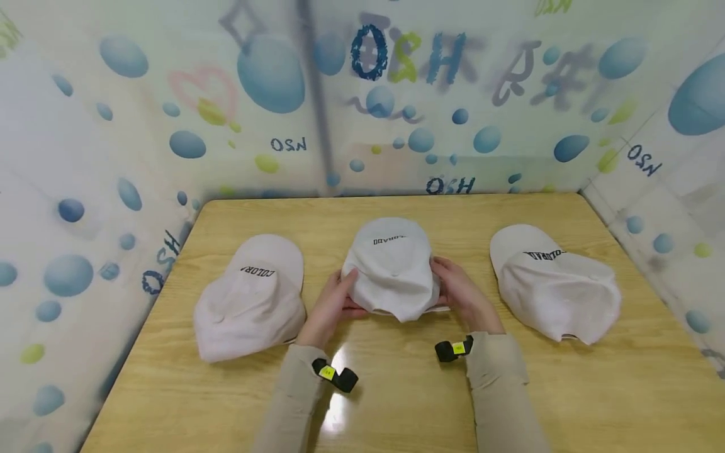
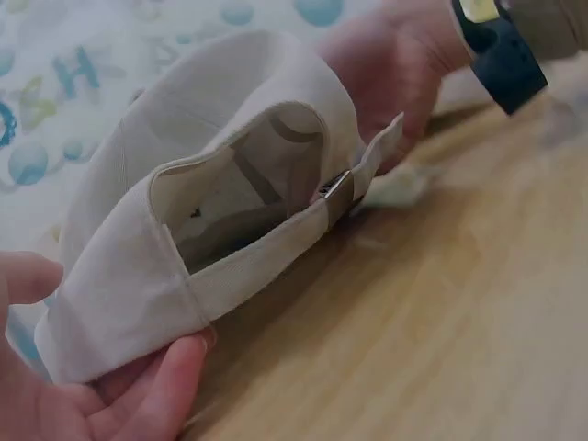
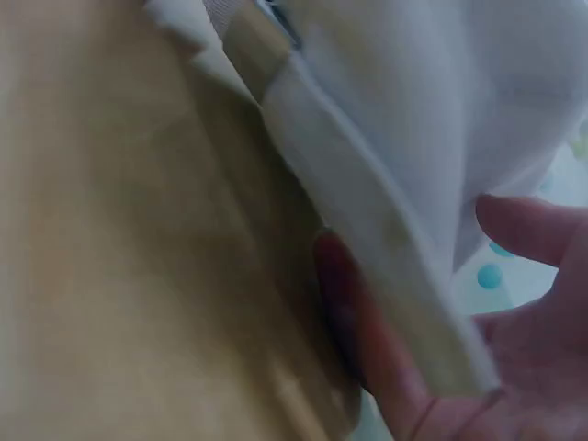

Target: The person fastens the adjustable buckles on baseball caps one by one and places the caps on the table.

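A white baseball cap (image 1: 391, 270) with dark lettering is held between both hands at the middle of the table, its brim side facing away. My left hand (image 1: 333, 305) grips its left edge, thumb on the outside and fingers under the rim. On the other side my right hand (image 1: 463, 294) pinches the rim between thumb and fingers. In the left wrist view, the back opening shows above an adjustable strap (image 2: 257, 266) with a metal buckle (image 2: 334, 185). The strap's loose end sticks out near the right hand. Part of the lettering is hard to read.
Another white cap (image 1: 249, 308) lies left of my left arm, its brim pointing away. A third white cap (image 1: 555, 289) lies to the right, tilted. The wooden table (image 1: 396, 402) meets a patterned wall covering (image 1: 362, 138) at its back edge.
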Demonstrator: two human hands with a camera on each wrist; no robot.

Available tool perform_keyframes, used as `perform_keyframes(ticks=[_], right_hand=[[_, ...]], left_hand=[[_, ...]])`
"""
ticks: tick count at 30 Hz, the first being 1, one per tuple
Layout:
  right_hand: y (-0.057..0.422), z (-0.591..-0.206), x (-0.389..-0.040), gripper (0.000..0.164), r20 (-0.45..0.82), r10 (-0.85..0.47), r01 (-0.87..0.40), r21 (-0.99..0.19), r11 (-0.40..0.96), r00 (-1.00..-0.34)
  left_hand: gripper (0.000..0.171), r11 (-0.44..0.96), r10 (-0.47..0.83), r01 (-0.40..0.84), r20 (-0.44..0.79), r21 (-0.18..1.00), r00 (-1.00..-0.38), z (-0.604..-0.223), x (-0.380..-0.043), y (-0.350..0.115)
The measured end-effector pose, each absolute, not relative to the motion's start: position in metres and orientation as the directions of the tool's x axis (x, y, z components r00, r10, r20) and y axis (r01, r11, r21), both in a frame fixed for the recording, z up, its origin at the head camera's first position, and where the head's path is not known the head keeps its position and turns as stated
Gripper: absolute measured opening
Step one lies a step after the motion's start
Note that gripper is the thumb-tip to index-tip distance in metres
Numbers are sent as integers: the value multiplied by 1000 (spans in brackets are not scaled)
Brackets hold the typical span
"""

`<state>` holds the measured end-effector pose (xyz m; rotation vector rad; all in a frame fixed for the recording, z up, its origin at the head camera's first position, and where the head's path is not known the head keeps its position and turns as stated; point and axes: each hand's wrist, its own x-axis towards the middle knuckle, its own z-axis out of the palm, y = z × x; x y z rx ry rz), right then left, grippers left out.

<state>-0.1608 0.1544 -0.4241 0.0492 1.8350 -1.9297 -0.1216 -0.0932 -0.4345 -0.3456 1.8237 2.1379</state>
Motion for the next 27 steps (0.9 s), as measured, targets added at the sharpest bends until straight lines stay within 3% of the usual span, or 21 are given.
perform_keyframes(ticks=[6,9,13,17,21,27], right_hand=[[149,-420,-139,58,-318,-290,262,-941,215,-903],[149,-420,-132,57,-300,-274,219,-932,289,-914],[153,-422,-126,54,-282,-262,195,-929,314,-923],[161,-418,-125,55,-259,-246,132,-890,436,-934],[171,-402,-136,55,-156,-228,-32,-756,654,-961],[179,-375,-169,59,-14,-293,-253,-467,847,-956]], left_hand=[[63,15,96,-334,-334,942,-938,-431,-100,-105],[57,235,100,-265,-294,935,-951,-427,-91,-112],[43,591,88,-155,-254,792,-963,-417,-79,-118],[38,778,119,-69,-255,624,-960,-406,-72,-121],[42,874,139,35,-181,485,-973,-385,-75,-123],[57,944,111,147,135,295,-985,-353,-100,-130]])
